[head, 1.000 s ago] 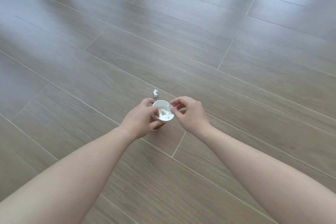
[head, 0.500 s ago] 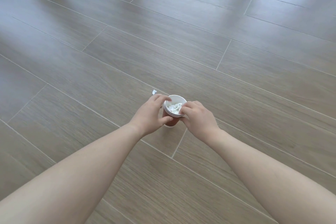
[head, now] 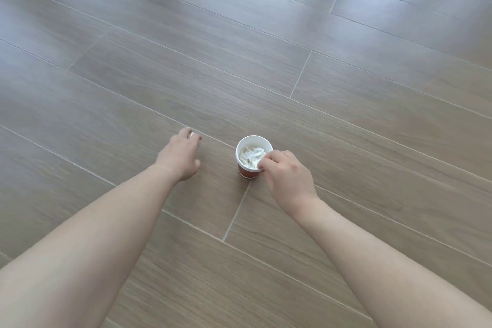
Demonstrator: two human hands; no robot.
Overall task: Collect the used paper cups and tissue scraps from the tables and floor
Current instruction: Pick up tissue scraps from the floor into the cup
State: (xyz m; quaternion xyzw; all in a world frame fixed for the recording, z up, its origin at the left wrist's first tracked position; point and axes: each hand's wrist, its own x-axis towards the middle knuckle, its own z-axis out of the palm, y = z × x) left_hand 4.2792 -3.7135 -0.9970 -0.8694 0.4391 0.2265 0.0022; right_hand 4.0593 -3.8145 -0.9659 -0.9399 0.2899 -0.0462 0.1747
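Note:
A paper cup (head: 247, 172), red-brown outside and white inside, stands upright on the wooden floor and holds several crumpled tissue scraps (head: 251, 155). My right hand (head: 286, 176) pinches the cup's near right rim with thumb and fingers. To the left of the cup, my left hand (head: 181, 154) stretches forward and down to the floor. Its fingertips touch a small white tissue scrap (head: 192, 135), which peeks out between them. Its thumb sticks out to the side, away from the scrap.
Grey-brown wood-look floor planks (head: 346, 114) with pale seams fill the whole view. Bright window reflections lie across the far planks. No furniture or other litter shows.
My left hand has let go of the cup and reached left and forward onto the loose scrap. My right hand moved from inside the cup to gripping its rim. The view shifted.

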